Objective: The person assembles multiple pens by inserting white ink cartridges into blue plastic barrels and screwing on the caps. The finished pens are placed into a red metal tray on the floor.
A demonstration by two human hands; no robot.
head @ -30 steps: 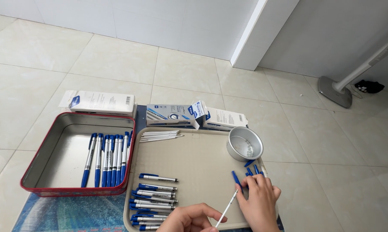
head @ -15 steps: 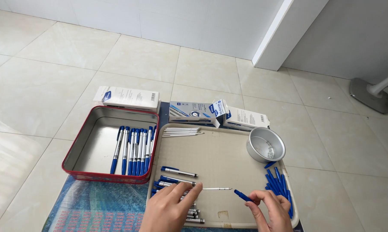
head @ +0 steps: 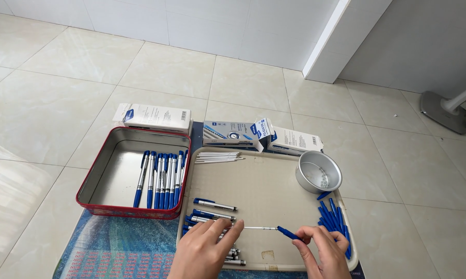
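Hands at the near edge of the beige tray (head: 274, 181) hold 1 pen part between them. Our left hand (head: 204, 253) pinches the pale end of a thin white refill (head: 259, 228) with fingers narrowed around it; our right hand (head: 323, 250) closes its fingertips on the blue tip piece (head: 287, 233) at the refill's other end. We hold the refill level, just above the tray surface.

Beneath and beside the left hand lie grey pen barrels (head: 212, 212) with blue ends, scattered in a loose group. To the right of the right hand, blue caps (head: 334, 217) lie piled against the tray rim.

Farther off, a round metal bowl (head: 319, 172) stands on the tray's far right corner, and a bundle of white refills (head: 217, 156) lies at its far left corner. Left of the tray, the red-rimmed metal tin (head: 109, 170) holds a row of finished blue pens (head: 160, 178), roughly 8, laid side by side.

Beyond both, 3 white and blue cartons (head: 233, 132) rest on the tiled floor (head: 78, 88).

We judge the work partly done: some pens are assembled, while many barrels, caps and refills remain loose.
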